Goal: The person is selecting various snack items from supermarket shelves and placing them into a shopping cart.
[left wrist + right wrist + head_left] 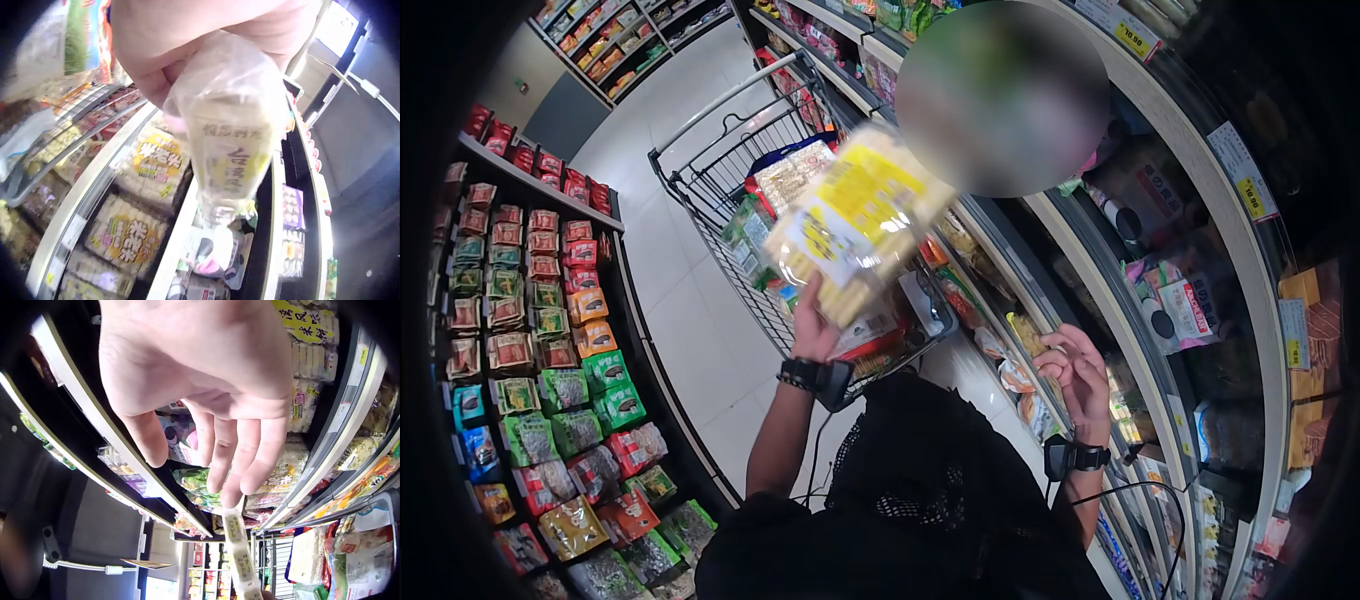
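My left hand (817, 325) grips a large clear pack of rice crackers (855, 220) by its lower edge, thumb on the near face, above the shopping cart (690, 185). A white and yellow label covers part of the pack. The left wrist view shows the pack end-on, its crinkled plastic (231, 81) pinched by the fingers. To the right, beside the shelves, my right hand (1080, 370) is raised with fingers loosely bent and nothing in it. Behind its fingers in the right wrist view, the pack's narrow side (240, 556) shows.
Shelves (1040, 230) of packaged food run along the right, with more bagged rice crackers (128, 234) on them. Several packages, among them a white one (795, 175), lie in the cart. A rack of small snack bags (550, 390) stands at left, across the tiled floor (685, 330).
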Demonstrator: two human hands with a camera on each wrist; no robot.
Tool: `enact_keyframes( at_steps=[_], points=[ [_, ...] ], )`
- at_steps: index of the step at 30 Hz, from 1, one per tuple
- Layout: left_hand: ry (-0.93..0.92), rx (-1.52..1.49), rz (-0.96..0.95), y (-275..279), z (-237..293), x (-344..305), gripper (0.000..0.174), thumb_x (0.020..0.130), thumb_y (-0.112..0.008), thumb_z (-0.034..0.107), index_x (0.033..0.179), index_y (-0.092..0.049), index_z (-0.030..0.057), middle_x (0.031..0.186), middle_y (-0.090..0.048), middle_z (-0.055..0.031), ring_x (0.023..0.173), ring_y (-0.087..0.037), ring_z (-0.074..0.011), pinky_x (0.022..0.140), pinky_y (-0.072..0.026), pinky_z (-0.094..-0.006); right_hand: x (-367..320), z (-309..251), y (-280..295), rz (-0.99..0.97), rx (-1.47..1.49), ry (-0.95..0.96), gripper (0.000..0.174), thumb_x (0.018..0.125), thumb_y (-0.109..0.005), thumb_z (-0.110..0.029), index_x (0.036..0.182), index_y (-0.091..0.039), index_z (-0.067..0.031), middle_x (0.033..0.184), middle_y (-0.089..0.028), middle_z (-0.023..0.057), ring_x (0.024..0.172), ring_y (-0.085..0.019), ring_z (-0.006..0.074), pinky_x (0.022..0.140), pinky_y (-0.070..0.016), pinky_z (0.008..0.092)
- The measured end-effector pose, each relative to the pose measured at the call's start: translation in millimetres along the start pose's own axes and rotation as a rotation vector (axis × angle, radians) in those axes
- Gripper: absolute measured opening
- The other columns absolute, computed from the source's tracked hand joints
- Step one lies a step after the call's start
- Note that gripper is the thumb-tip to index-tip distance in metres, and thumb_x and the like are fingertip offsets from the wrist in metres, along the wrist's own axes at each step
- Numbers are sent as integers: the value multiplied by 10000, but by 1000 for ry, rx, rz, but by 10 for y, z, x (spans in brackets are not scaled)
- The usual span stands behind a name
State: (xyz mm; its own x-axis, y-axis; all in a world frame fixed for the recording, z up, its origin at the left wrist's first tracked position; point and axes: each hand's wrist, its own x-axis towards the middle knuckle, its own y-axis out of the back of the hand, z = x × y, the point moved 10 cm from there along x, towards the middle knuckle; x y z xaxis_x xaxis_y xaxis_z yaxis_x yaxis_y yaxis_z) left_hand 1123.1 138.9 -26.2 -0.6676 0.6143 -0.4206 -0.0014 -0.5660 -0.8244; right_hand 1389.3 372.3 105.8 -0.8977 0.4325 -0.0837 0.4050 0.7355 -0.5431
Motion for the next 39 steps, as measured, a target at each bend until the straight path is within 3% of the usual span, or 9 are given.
enact_keyframes(
  at_steps=[5, 12, 15, 18, 19, 20, 25, 33, 39],
  points=[
    [-310, 8, -43, -42, 568, 648, 434, 909, -542, 291, 1251, -447, 41, 1232, -534, -113, 1113, -527, -257, 943, -434, -433, -23, 57, 96, 62, 17, -34, 468, 854, -532, -173, 1258, -418, 34, 1127, -523, 223, 931, -598, 310, 809, -491, 348],
    [-3, 535, 259, 873, -64, 1266, 856, 791, -652, 162, 1426, -82, 238, 1302, -430, -57, 1123, -494, -246, 882, -403, -480, -124, 99, 185, 128, 35, -7, 430, 856, -514, -147, 1239, -440, 34, 1085, -543, 208, 928, -596, 309, 815, -481, 348],
    [24, 520, 331, 1057, -32, 1233, 842, 778, -657, 153, 1410, -106, 228, 1207, -475, -44, 1066, -521, -229, 814, -434, -451, -239, 128, 268, 184, 83, 6, 401, 859, -501, -123, 1228, -453, 29, 1080, -546, 203, 927, -596, 310, 818, -481, 353],
    [31, 416, 217, 1662, 138, 1672, 305, 815, -622, 184, 1098, -524, 123, 1086, -513, -60, 896, -567, -218, 690, -506, -375, -357, 159, 294, 259, 57, -4, 367, 863, -482, -80, 1217, -466, 17, 1083, -553, 183, 931, -599, 276, 823, -481, 339],
    [-83, 487, 253, 1183, 281, 1394, 297, 831, -592, 206, 1098, -524, 96, 1045, -561, -80, 850, -581, -237, 703, -510, -364, -409, 181, 311, 294, 42, -36, 358, 864, -483, -72, 1212, -472, 12, 1081, -558, 172, 934, -600, 262, 824, -480, 331],
    [-123, 646, 89, 1941, 483, 2105, 343, 853, -542, 291, 1113, -527, 68, 1053, -594, -112, 881, -583, -262, 737, -505, -387, -440, 171, 301, 306, 27, -33, 349, 866, -487, -75, 1206, -480, 6, 1077, -564, 160, 935, -601, 252, 826, -478, 325],
    [89, 239, 493, 1569, 408, 2228, 371, 961, -385, 334, 1148, -455, 21, 1144, -538, -135, 1089, -539, -283, 870, -498, -385, -582, 193, 443, 369, 48, 43, 316, 887, -495, -100, 1194, -511, -28, 1071, -580, 121, 939, -601, 222, 822, -472, 301],
    [186, 779, 40, 225, -288, 2254, 515, 897, -519, 208, 1359, -338, 69, 1253, -516, -81, 1004, -557, -180, 858, -475, -304, -930, 343, 524, 519, 109, 71, 292, 901, -492, -122, 1174, -517, -19, 1056, -570, 127, 914, -604, 207, 808, -481, 294],
    [221, 1154, -342, -169, -1411, 1360, 354, 850, -589, 184, 1180, -494, 95, 982, -621, -6, 862, -578, -109, 744, -438, -265, -1118, 414, 574, 614, 186, 65, 249, 911, -514, -151, 1129, -561, -40, 999, -605, 86, 855, -622, 177, 759, -495, 263]
  ],
)
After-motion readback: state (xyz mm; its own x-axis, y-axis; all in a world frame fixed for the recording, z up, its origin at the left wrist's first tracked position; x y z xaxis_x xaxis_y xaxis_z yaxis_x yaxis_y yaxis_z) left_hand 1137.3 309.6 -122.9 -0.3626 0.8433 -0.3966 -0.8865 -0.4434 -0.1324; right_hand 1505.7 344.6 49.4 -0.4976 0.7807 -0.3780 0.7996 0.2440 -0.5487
